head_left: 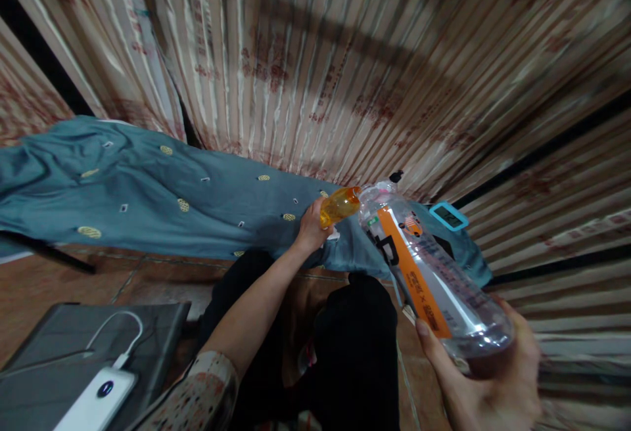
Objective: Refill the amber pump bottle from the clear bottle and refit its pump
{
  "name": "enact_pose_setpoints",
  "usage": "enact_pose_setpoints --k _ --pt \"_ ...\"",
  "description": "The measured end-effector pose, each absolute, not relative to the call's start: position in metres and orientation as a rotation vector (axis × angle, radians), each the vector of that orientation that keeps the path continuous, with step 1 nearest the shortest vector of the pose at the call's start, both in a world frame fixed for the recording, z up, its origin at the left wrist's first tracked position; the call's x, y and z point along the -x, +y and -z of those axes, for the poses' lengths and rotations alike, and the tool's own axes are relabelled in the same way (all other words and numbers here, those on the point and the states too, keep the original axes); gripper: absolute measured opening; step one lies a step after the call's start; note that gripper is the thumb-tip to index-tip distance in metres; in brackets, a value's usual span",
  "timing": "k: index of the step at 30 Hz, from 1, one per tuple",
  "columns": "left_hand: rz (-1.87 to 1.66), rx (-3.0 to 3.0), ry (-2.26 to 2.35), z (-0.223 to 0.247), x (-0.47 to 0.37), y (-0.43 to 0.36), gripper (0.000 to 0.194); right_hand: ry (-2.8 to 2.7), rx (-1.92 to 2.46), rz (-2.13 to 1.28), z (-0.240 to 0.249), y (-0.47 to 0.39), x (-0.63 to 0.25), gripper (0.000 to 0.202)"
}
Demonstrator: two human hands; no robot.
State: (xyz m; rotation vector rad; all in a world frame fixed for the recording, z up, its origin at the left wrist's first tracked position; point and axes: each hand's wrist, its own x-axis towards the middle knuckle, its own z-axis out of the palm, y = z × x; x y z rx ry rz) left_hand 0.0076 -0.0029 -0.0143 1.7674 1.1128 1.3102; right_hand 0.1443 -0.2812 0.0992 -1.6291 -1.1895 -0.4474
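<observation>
My left hand [309, 226] is closed around a small see-through amber bottle [340, 206], which lies tilted with its narrow end to the right. That end meets the neck of a large clear plastic bottle [434, 273]; whether they touch or only overlap I cannot tell. An orange and silver label runs along the large bottle. Near its base, my right hand [505, 378] grips it, thumb on the near side, so that it slants with its neck up and to the left. How much liquid either bottle holds is unclear.
Blue-green patterned cloth [148, 188] covers a long narrow surface before striped curtains [305, 76]. A blue-framed digital clock [448, 216] stands on the right. Small black thing [396, 176] shows behind the large bottle's neck. At lower left, a white power bank [98, 399] with a cable rests on a grey seat [54, 342].
</observation>
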Motion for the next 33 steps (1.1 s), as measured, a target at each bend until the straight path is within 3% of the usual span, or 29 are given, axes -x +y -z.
enact_pose_setpoints --k 33 --pt "-1.281 -1.772 1.144 0.0115 -0.0085 -0.0037 0.072 -1.101 1.691 0.404 -0.0993 -0.2829 -0.1439 0.111"
